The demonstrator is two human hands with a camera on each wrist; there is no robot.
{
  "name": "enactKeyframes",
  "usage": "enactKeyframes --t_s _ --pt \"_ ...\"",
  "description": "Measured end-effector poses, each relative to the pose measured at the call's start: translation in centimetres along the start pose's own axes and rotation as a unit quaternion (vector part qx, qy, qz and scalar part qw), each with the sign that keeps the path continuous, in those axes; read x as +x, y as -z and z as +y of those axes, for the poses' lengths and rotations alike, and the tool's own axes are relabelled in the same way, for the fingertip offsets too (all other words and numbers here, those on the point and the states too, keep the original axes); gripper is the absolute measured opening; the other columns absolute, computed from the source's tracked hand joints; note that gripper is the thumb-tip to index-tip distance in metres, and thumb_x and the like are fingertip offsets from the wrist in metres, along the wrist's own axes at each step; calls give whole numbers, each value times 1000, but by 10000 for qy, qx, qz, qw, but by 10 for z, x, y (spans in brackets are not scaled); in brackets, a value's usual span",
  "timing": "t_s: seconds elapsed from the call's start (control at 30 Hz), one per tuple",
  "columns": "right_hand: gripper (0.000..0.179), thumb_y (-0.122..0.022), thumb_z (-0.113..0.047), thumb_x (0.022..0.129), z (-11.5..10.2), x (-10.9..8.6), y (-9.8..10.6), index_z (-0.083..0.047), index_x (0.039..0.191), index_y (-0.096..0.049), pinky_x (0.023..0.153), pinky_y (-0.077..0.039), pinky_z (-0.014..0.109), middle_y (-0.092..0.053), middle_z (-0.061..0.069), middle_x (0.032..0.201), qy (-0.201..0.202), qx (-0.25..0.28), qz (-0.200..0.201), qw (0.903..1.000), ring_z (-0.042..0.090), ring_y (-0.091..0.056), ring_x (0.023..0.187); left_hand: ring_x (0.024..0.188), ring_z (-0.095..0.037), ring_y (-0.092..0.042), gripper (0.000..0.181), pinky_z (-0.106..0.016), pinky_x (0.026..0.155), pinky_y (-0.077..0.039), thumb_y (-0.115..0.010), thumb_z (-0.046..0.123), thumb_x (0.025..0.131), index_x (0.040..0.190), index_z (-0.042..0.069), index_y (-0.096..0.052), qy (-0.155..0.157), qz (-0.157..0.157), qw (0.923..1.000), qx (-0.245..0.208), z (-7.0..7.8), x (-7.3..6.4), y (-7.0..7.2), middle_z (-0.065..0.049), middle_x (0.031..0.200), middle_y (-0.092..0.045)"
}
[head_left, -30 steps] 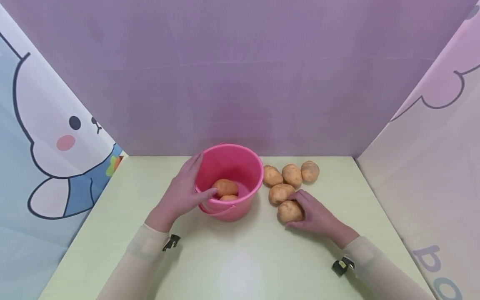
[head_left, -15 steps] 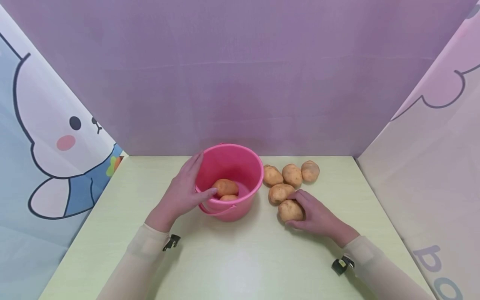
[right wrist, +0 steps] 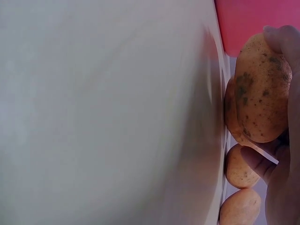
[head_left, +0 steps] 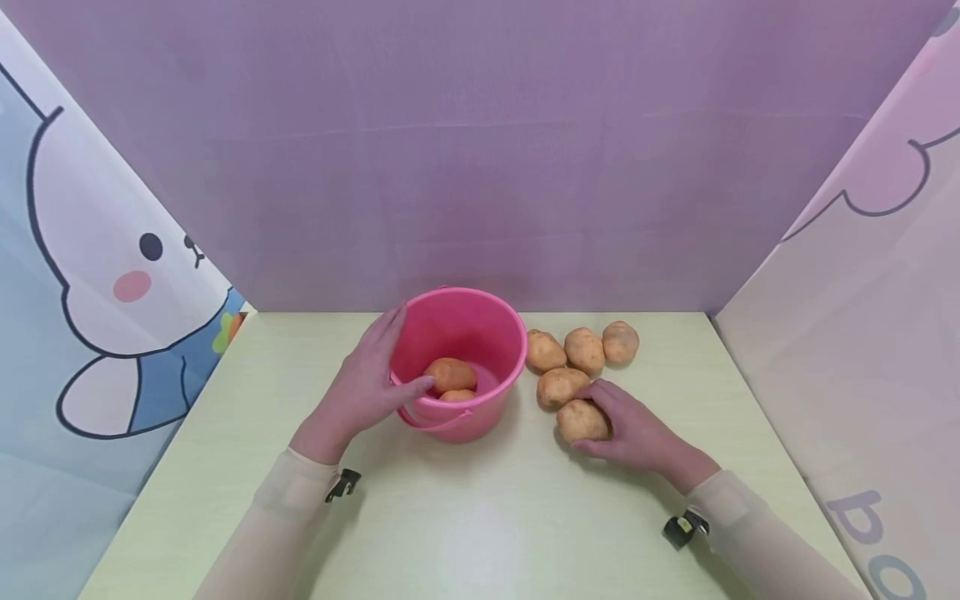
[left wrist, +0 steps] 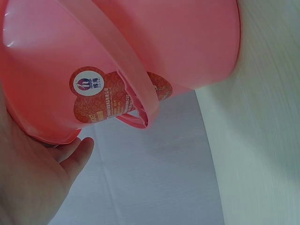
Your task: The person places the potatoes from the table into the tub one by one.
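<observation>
My left hand [head_left: 369, 375] holds the left side of the pink bucket [head_left: 457, 423] at its rim, the thumb lying over the front of it. Seen from the left wrist, the fingertips [left wrist: 83, 152] sit right at the rim, below the bucket's handle [left wrist: 136, 84] and printed label. Inside the bucket lie two potatoes, one potato [head_left: 452, 374] mostly showing and the other partly hidden by the wall. My right hand [head_left: 633, 429] grips the nearest loose potato [head_left: 580, 422] between thumb and fingers. Dark specks cover that gripped potato [right wrist: 262, 89] in the right wrist view.
Just behind the gripped potato is another potato [head_left: 561, 388]. Farther back, a row of three includes the middle potato [head_left: 584, 350]. A purple wall [head_left: 480, 167] closes off the pale table [head_left: 480, 533] behind; printed panels stand at both sides.
</observation>
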State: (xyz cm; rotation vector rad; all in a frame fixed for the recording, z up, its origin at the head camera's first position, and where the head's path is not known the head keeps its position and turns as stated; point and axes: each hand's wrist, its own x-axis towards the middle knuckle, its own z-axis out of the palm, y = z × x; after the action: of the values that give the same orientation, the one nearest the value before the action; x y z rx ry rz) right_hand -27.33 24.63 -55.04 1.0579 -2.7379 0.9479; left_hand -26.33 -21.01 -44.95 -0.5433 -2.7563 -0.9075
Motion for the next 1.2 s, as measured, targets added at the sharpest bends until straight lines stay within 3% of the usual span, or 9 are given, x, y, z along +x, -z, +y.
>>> enactKeyframes --t_s 0.4,1.2 --pt "68 -95 -42 88 -4 6 6 -21 143 -62 108 -55 49 -62 -3 144 95 290 62 9995 16 -60 129 162 -40 -30 122 -67 99 -61 -84 65 89 179 16 -19 11 0 10000 -22 1 -1 1 -8 182 -23" --pt "61 -96 -39 87 -11 20 21 -25 135 -60 99 -58 49 -64 -8 130 140 341 119 9992 15 -62 118 162 -39 -31 121 -67 100 -60 -85 63 89 179 17 -19 -42 28 10000 -17 1 0 0 -8 181 -24"
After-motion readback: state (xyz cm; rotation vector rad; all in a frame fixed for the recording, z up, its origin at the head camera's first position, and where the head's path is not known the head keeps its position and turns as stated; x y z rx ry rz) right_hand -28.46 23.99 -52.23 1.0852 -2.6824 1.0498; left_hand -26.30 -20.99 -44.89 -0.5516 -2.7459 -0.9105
